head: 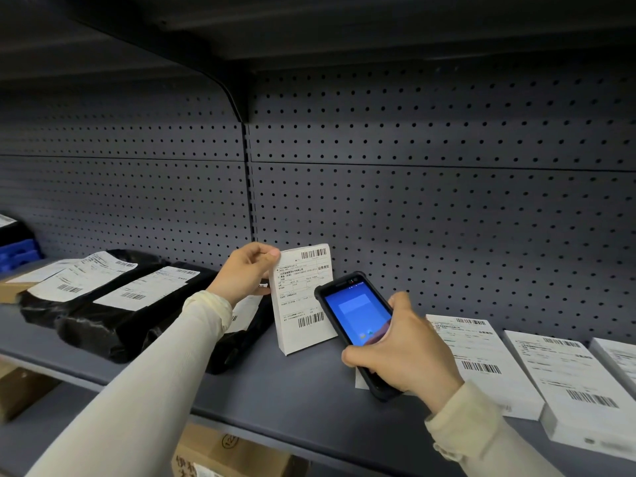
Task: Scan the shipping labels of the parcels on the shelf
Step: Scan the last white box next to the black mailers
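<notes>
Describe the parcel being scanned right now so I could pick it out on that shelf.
On the dark grey metal shelf, look just right of the black plastic mailer bags. There the left hand pinches the top corner of a small white cardboard box. It alone stands upright, label facing out; the other white boxes lie flat.
</notes>
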`<state>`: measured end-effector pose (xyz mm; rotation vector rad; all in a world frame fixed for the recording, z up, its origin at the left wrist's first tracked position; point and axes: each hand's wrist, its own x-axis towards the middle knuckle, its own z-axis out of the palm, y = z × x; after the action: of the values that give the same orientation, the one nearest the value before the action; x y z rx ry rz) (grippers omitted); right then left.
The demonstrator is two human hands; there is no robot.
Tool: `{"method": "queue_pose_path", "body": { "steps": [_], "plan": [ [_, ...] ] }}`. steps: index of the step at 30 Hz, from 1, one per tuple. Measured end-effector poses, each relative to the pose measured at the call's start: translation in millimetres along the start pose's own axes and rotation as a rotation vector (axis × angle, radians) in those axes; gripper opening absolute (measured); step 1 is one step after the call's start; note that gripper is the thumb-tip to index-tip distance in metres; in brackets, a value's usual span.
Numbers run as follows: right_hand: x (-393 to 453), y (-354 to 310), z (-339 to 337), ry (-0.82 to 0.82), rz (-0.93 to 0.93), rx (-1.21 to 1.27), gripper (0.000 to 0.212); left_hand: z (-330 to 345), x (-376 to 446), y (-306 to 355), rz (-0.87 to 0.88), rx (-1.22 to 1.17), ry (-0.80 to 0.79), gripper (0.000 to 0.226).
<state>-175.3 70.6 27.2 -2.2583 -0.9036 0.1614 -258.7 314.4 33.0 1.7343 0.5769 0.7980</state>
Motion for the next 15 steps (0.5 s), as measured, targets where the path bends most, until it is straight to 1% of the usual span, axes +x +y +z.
{"method": "queue_pose_path", "body": {
  "steps": [5, 9, 15],
  "plan": [
    [-2.5, -1.7, 0.5, 0.004, 0.0, -0.012, 0.061, -0.6, 1.1, -0.7, -0.005, 0.004, 0.009, 0.013],
    [-3.8, -3.3, 0.4, 0.012, 0.008, 0.014, 0.063, -0.7, 1.8, -0.9, -0.004, 0.006, 0.008, 0.013],
    [-5.4, -7.1, 1.1, 0.006, 0.03, 0.048, 0.061, -0.1, 1.6, -0.9, 0.005, 0.009, 0.017, 0.014]
  ]
}}
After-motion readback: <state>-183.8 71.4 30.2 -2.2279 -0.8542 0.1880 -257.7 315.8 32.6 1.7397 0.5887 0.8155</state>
